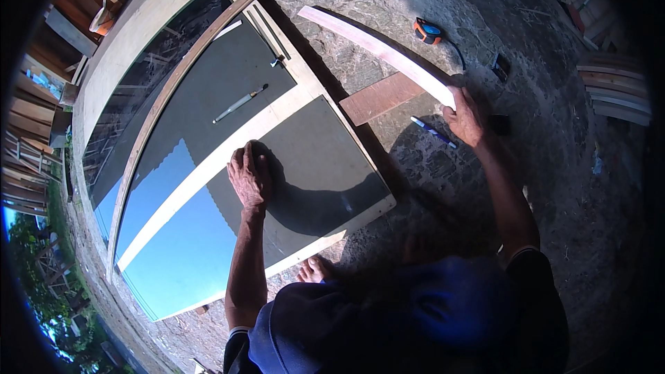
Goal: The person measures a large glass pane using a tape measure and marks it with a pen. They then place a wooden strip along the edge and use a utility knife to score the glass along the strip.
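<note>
My right hand [465,116] is closed around the near end of a pale wooden strip [381,48], which slants away to the far left over the concrete. My left hand [249,176] lies with its fingers extended on the middle rail [208,156] of a light wooden frame with dark, reflective glass panes [325,159]. It appears to grip nothing. On the far pane rests a slim silver tool [239,104] with a dark tip. A long wooden strip [183,66] crosses the frame farther left. Close to my right hand lies a blue-and-white pen [433,131].
A brown board [381,97] lies beside the frame. An orange-and-black tape measure [427,31] and a small dark object [500,67] sit on the rough concrete floor [575,201]. Stacked wood [616,90] stands at the right, more timber [31,125] at the left.
</note>
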Demonstrator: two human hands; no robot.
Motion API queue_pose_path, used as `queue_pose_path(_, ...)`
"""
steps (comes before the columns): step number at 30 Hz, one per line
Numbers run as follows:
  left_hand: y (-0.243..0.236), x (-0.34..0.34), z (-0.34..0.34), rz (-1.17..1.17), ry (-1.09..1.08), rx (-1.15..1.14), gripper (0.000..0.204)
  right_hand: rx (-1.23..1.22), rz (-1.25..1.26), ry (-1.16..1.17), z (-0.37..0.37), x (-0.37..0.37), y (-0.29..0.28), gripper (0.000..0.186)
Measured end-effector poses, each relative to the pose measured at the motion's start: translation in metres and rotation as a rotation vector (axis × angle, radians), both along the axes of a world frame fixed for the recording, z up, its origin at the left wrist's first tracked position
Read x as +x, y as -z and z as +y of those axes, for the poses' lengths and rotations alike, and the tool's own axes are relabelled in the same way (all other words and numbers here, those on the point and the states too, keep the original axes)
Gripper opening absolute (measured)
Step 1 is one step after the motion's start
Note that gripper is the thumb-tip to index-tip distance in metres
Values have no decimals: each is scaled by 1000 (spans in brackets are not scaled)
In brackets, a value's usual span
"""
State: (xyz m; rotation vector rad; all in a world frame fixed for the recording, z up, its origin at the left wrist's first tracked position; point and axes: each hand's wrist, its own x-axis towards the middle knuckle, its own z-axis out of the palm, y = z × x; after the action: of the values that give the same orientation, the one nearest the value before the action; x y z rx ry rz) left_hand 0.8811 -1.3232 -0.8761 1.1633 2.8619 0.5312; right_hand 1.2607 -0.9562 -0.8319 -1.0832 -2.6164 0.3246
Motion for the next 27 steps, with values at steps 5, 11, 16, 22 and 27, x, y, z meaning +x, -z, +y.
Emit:
queue_pose_path(5, 0, 3, -1, 14, 9, 16, 48, -241, 295, 54, -100, -2, -8, 55)
queue_pose_path(11, 2, 3, -4, 37, 47, 30, 47, -554, 405, 106, -223, -12, -24, 57)
queue_pose_path(16, -10, 4, 10, 128, 136, 13, 48, -434, 360, 24, -245, -17, -42, 58)
queue_pose_path(22, -37, 42, 66, -1155, 42, 631, 53, -483, 278, -70, -246, -21, -50, 60)
queue_pose_path(27, -63, 48, 99, -1597, 132, 732, 24, -470, 247, -131, -255, -18, -56, 60)
